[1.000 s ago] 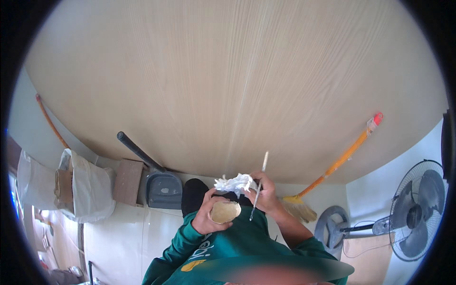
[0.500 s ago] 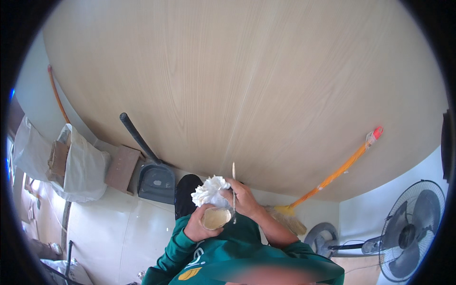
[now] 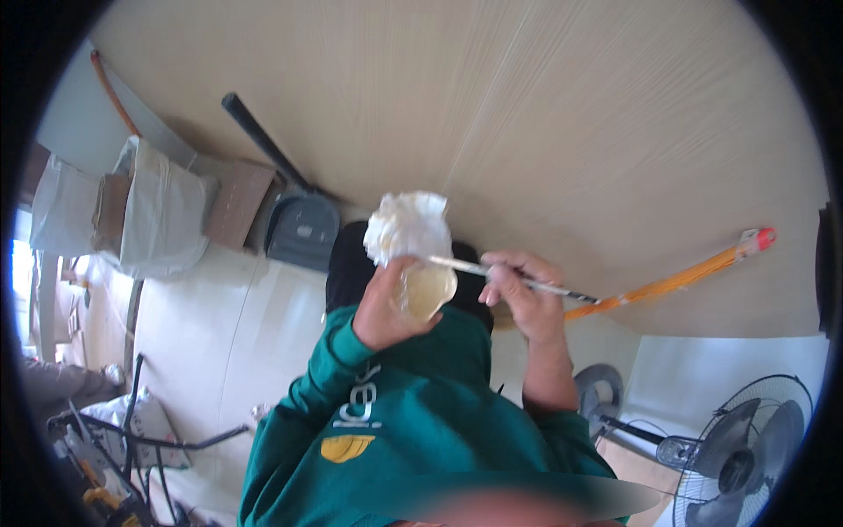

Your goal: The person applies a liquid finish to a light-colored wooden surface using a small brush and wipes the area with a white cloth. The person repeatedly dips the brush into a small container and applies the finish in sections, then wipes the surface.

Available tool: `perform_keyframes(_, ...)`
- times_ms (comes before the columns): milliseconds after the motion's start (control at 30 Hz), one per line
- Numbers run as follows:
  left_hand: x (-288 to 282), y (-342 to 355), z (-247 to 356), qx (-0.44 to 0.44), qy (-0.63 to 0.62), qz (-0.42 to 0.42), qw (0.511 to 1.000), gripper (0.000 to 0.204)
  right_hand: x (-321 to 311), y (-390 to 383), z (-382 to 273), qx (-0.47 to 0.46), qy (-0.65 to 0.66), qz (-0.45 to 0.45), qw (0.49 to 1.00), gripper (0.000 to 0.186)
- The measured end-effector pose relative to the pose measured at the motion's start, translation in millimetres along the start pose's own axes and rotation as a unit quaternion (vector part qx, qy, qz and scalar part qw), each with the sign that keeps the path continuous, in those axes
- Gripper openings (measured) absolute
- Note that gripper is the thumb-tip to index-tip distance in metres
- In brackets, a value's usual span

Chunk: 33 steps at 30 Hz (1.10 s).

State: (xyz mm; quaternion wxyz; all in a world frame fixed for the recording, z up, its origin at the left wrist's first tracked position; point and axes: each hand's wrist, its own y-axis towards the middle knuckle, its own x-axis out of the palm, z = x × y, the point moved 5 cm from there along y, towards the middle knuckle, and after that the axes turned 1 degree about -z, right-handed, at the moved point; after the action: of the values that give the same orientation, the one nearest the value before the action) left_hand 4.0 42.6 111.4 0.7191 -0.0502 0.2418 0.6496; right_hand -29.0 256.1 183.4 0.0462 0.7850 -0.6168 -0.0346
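In the head view, the left hand [image 3: 381, 309] has its fingers clamped around a pale cup [image 3: 426, 294], whose open mouth faces up and shows a cream-coloured inside. A white ruffled piece [image 3: 408, 230] sits just beyond the cup, against the left hand; whether those fingers grip it too, I cannot tell. Right of the cup, the right hand [image 3: 529, 303] pinches a thin stick [image 3: 464, 266] between thumb and fingers, its near end beside the ruffled piece; contact there is unclear. A grey dustpan [image 3: 303, 233] stands left of the cup, well apart.
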Motion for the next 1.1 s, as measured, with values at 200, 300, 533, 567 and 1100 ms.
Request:
perform_keyframes(200,-5.9,0.2,5.5,-0.034,-0.008,-0.014,0.999,0.084,6.1,-12.4,5.6,-0.037,0.032,0.029,0.998,0.009)
perform_keyframes(300,-4.3,2.7,4.9,-0.034,-0.005,-0.017,0.999,0.083,11.4,-13.3,15.5,-0.015,0.032,0.056,0.998,0.012)
perform_keyframes(533,-1.7,-2.6,1.0,-0.040,-0.003,-0.013,0.999,0.083,36.9,-7.6,27.7,-0.071,-0.208,-0.019,0.975,0.014)
perform_keyframes(567,-1.2,-2.3,0.3,-0.038,-0.003,-0.017,0.999,0.082,38.2,-7.0,29.5,-0.070,-0.204,-0.014,0.976,0.014)
perform_keyframes(1100,-5.0,-4.1,-7.2,-0.058,0.004,-0.024,0.998,0.079,50.3,-2.2,40.3,-0.073,-0.237,-0.032,0.968,0.016)
